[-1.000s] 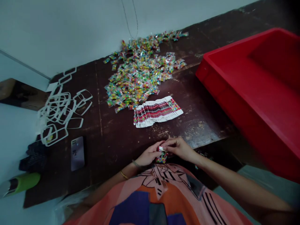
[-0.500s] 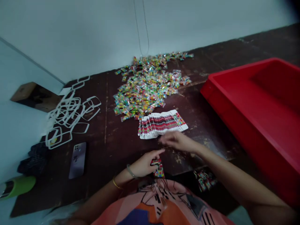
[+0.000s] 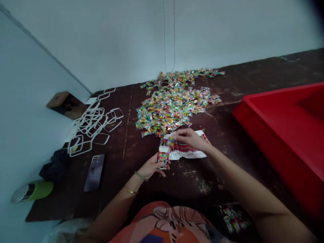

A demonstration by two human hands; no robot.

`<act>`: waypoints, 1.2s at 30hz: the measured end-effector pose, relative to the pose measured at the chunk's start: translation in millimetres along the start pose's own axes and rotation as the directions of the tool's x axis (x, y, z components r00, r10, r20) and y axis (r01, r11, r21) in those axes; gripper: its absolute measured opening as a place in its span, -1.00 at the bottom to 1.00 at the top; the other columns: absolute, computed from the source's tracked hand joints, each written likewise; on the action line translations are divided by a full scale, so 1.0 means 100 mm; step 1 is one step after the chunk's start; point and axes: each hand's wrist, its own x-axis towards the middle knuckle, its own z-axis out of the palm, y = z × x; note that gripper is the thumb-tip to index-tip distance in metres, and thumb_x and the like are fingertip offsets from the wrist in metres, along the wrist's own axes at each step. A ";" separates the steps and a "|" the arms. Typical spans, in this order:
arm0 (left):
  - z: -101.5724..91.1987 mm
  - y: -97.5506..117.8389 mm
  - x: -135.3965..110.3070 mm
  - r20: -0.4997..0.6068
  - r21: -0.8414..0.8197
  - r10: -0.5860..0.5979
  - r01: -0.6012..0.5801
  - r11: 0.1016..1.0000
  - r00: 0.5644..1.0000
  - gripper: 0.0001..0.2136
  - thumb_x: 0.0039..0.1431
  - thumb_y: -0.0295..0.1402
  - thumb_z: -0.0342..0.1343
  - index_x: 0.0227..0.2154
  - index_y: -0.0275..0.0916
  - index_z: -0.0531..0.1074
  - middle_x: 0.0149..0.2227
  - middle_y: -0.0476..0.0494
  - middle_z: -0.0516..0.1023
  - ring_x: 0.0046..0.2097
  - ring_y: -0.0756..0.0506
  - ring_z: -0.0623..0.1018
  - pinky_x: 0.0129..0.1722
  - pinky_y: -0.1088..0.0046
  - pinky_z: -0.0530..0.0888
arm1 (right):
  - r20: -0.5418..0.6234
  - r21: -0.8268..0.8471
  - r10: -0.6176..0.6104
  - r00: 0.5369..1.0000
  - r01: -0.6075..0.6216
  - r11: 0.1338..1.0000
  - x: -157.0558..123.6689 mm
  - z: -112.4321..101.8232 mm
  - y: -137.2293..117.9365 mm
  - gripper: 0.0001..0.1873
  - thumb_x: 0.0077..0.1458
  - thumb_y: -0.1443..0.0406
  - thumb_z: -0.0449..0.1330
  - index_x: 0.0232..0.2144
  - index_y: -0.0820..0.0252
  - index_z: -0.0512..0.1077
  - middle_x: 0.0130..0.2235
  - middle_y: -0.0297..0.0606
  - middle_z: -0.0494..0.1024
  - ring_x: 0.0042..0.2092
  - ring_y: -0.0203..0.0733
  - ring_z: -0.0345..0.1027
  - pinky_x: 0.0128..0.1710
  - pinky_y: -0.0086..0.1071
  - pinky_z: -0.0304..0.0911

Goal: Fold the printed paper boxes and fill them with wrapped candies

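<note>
My left hand [image 3: 151, 166] is closed on a small printed card [image 3: 163, 156] with a white top, held upright over the dark wooden table [image 3: 192, 182]. Just above it, my right hand [image 3: 186, 137] pinches a small colourful candy packet [image 3: 171, 140] over the fanned stack of red-and-white cards [image 3: 188, 151]. A wide heap of small clear packets of coloured candy [image 3: 174, 101] lies behind the stack, toward the wall.
A red plastic tub [image 3: 286, 135] stands at the right. White card frames [image 3: 93, 125] lie in a pile at the left, with a phone [image 3: 94, 172], a green bottle [image 3: 34, 191] and dark cloth [image 3: 52, 165] below them. A cardboard box [image 3: 66, 104] sits by the wall.
My right hand reached forward from my lap to the card stack and candy heap and now pinches a packet. My left hand moved forward onto the table holding a card. The view tilted up.
</note>
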 end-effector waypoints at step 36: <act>0.90 -0.01 0.35 0.184 -0.005 -0.106 0.108 0.994 0.977 -0.66 -0.01 -0.32 0.05 -0.15 -0.31 0.42 -0.28 -0.19 0.48 -0.26 -0.09 0.45 -0.42 0.49 0.45 | -0.241 0.307 0.268 0.933 -0.189 0.933 -1.48 0.09 -0.54 -0.77 0.10 0.18 0.19 -0.22 0.07 0.56 -0.26 -0.22 0.53 -0.25 -0.21 0.41 -0.23 -0.35 0.32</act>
